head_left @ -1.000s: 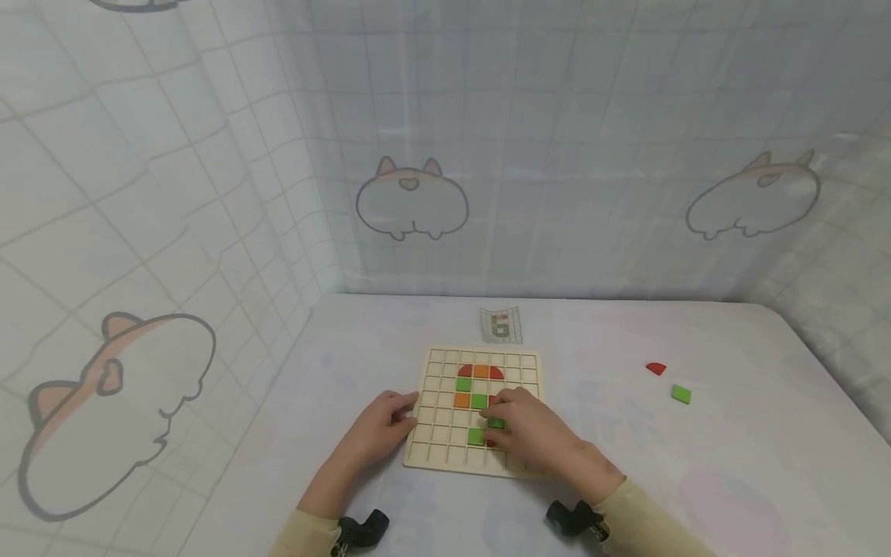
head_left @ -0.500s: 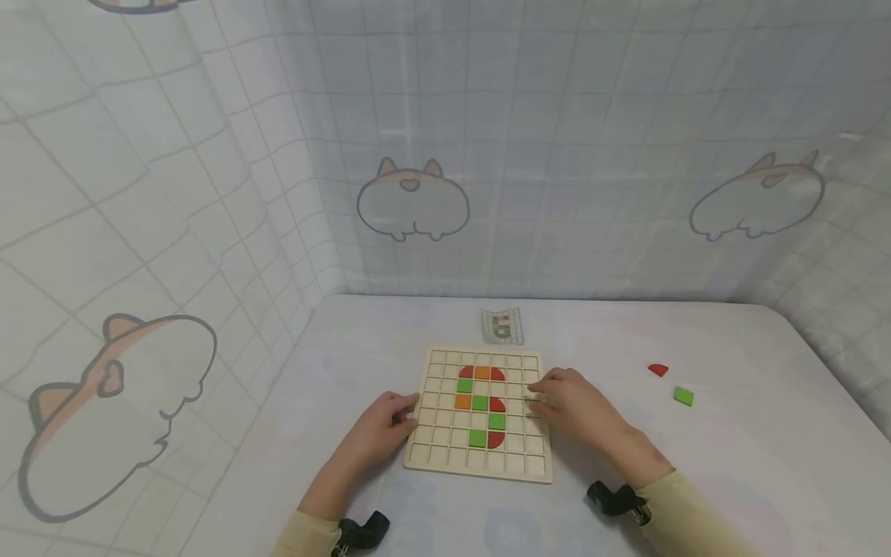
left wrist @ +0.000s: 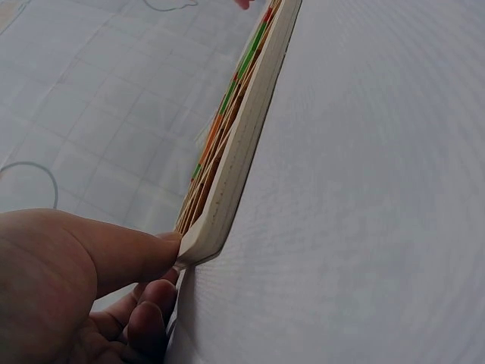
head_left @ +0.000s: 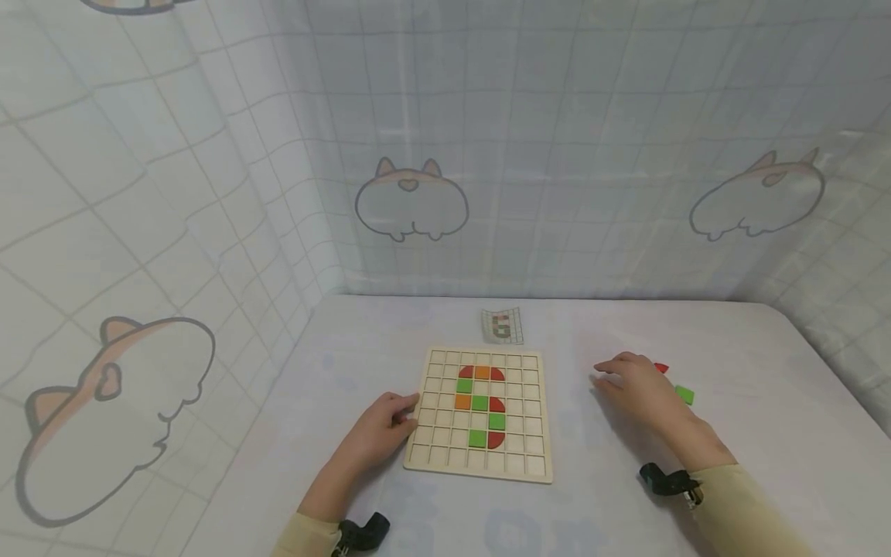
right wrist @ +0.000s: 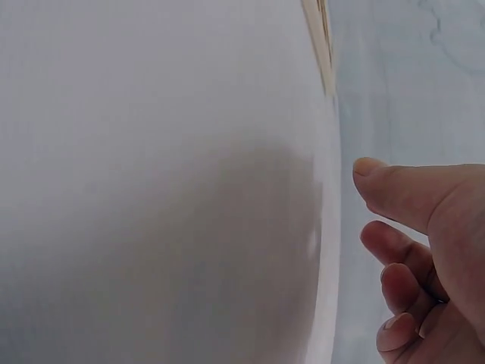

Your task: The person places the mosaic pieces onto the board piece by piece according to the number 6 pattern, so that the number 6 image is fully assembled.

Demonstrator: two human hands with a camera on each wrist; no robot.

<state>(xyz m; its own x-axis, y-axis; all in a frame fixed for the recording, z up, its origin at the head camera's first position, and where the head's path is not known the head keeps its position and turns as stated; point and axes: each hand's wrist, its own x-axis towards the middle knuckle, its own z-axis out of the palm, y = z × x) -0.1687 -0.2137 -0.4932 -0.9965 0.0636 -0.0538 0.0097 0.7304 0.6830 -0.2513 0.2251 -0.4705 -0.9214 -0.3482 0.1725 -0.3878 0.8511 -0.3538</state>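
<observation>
A square wooden grid board (head_left: 445, 456) lies on the table with green, orange and red pieces set in its cells. At its left edge, my left hand (head_left: 383, 427) holds the rim between thumb and fingers; the left wrist view has the thumb (left wrist: 136, 254) against the rim near a corner. My right hand (head_left: 640, 391) is over the table right of the board, fingers apart and holding nothing. Beside it are a loose red quarter-round piece (head_left: 661, 367), partly hidden by the hand, and a loose green square piece (head_left: 685, 394).
Behind the board lies a small paper card (head_left: 502, 326) printed with a grid pattern. A white sheet (head_left: 571, 232) with line drawings hangs round the back and sides of the table (head_left: 578, 325).
My right hand has left the pieces on the board, passed its right edge and moved right toward the loose pieces. The left hand has stayed at the board's edge.
</observation>
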